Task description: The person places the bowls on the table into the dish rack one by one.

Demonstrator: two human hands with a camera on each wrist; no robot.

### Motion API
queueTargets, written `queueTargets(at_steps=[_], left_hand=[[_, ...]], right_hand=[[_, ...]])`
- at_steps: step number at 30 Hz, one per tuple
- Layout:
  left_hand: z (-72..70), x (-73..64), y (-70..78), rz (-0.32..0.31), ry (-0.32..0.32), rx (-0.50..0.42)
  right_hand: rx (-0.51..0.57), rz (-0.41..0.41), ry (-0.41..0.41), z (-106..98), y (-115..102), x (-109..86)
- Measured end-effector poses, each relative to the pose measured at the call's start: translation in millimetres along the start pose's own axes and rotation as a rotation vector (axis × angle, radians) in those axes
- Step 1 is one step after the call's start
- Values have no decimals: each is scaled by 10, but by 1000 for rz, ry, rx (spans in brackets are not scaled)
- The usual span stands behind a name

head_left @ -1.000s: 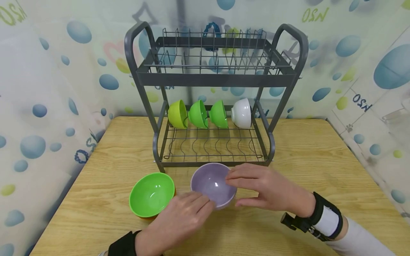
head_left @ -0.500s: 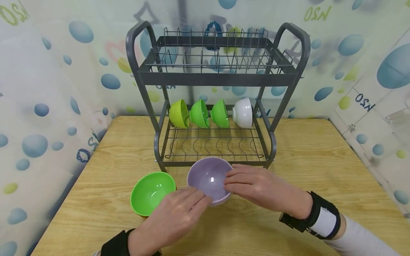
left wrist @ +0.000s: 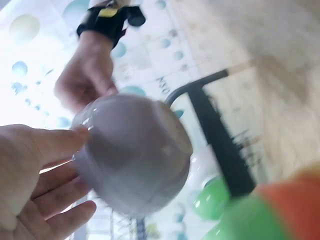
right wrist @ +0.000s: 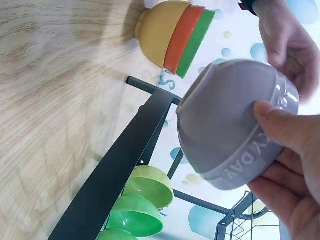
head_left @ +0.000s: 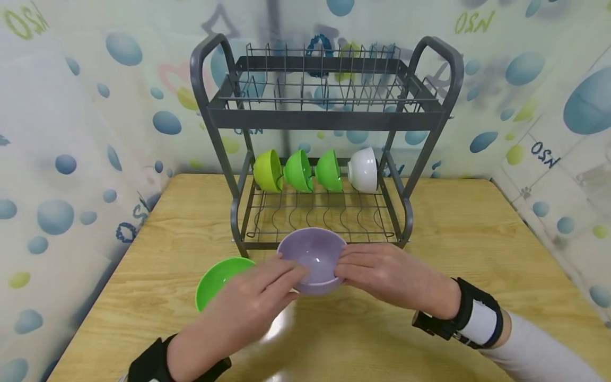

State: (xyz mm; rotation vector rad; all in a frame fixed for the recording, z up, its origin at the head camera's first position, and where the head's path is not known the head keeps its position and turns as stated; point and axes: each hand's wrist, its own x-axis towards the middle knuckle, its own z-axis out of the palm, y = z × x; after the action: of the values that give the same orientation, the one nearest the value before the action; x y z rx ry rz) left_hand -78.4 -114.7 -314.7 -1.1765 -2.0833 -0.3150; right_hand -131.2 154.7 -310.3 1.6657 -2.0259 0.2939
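Note:
A lavender bowl (head_left: 312,257) with raised lettering near its rim is held up in front of the rack, its mouth tipped toward me. My right hand (head_left: 386,273) pinches its right rim, thumb (right wrist: 272,117) outside and fingers curling over the edge. At the left rim, my left hand (head_left: 248,297) has loosely straight fingers; its thumb (left wrist: 60,142) reaches the bowl's edge while the other fingertips show beside the wall. Left of the bowl, partly covered by my left hand, sits a nested stack: a green bowl (head_left: 217,281) over an orange bowl (right wrist: 182,40) and a yellow bowl (right wrist: 160,27).
A dark grey two-tier dish rack (head_left: 326,121) stands behind the hands. On its lower tier, a yellow-green bowl (head_left: 267,171), two green bowls (head_left: 298,171) and a white bowl (head_left: 364,171) stand on edge in a row. The wooden table (head_left: 458,228) meets patterned wall sheeting.
The lavender bowl has risen and tipped more toward me. My right fingers have closed on its rim, while my left hand has shifted left and up, now covering more of the green bowl.

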Motion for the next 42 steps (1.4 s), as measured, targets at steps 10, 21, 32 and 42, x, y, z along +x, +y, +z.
queueTargets(at_steps=[10, 21, 32, 42], left_hand=[[-361, -19, -419, -309, 73, -106], [-385, -288, -1088, -721, 63, -225], [-112, -453, -1563, -1122, -319, -643], [24, -427, -1643, -1159, -385, -862]], right_hand=[[179, 100, 122, -7, 162, -17], [345, 181, 194, -55, 412, -77], [623, 586, 238, -48, 593, -144], [977, 1024, 321, -41, 820, -272]])
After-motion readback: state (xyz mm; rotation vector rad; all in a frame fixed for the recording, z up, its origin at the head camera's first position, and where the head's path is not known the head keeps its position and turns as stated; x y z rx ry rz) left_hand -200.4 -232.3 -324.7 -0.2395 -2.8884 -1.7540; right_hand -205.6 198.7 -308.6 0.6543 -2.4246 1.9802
